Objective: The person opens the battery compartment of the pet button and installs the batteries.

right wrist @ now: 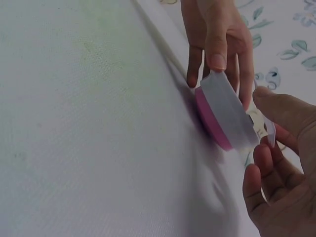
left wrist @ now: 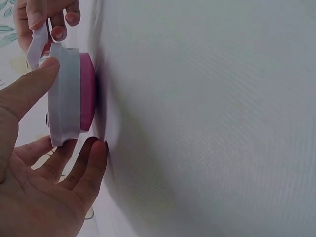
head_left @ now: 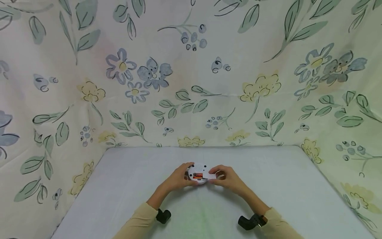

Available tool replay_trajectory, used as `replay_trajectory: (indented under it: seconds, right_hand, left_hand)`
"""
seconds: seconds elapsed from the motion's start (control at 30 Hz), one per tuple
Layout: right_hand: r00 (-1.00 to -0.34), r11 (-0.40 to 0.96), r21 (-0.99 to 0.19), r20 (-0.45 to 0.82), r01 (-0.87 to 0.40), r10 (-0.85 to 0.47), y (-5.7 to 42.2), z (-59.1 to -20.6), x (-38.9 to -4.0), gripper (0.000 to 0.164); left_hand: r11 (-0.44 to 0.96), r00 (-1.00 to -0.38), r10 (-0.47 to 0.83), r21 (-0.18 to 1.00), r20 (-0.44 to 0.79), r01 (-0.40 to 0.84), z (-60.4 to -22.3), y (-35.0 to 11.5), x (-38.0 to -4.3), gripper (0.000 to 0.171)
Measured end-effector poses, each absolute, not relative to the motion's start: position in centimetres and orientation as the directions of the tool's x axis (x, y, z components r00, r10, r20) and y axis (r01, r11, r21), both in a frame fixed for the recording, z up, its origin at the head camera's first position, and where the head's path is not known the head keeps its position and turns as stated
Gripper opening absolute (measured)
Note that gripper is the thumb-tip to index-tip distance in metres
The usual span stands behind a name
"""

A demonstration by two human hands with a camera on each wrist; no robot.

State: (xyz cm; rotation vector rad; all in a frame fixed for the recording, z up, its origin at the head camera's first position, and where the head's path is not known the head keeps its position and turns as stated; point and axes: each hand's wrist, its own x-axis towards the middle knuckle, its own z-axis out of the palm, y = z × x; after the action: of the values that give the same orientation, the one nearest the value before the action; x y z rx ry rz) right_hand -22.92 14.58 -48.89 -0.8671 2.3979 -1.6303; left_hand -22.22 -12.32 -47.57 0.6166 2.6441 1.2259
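Observation:
A round white battery-powered device (head_left: 199, 167) sits with its battery side up over the table; its lower part is pink (left wrist: 87, 94), and its exact kind does not show. My left hand (head_left: 177, 178) grips it by the rim, thumb on one edge and fingers around the far side. Orange-and-black batteries (head_left: 197, 176) lie in its exposed compartment, beside a patch of speaker holes. Between thumb and fingers my right hand (head_left: 229, 179) pinches the white battery cover (right wrist: 270, 131), held at the right edge of the compartment. Whether the cover touches the device is unclear.
A white cloth covers the table (head_left: 143, 166). Floral fabric (head_left: 191, 109) hangs behind it and along both sides. Each wrist carries a black camera mount, one on the left wrist (head_left: 163, 216) and one on the right (head_left: 250, 222).

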Motion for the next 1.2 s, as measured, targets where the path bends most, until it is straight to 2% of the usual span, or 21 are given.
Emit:
replay_trajectory:
  seconds: [0.33,0.6,1.2]
  right_hand:
    - [-0.825,0.233,-0.885,0.242,-0.403,-0.510,13.4,-46.1,-21.2,0.029]
    - [-0.802,0.230,-0.851,0.306,-0.473,-0.513,13.3,-49.8,-23.4,0.030]
    - [-0.798,0.297,-0.784,0.378,-0.545,-0.469,11.9,-49.8,-23.2,0.029]
  left_hand:
    - [0.546,-0.917,0.399,0.800,0.015,0.250,-47.8,-12.3,-22.5,0.082]
    - [0.497,-0.919,0.392,0.832,0.036,0.245,-48.1,-12.3,-22.8,0.083]
    - [0.484,-0.914,0.400,0.831,0.069,0.274,-48.2,-12.1,-22.7,0.079]
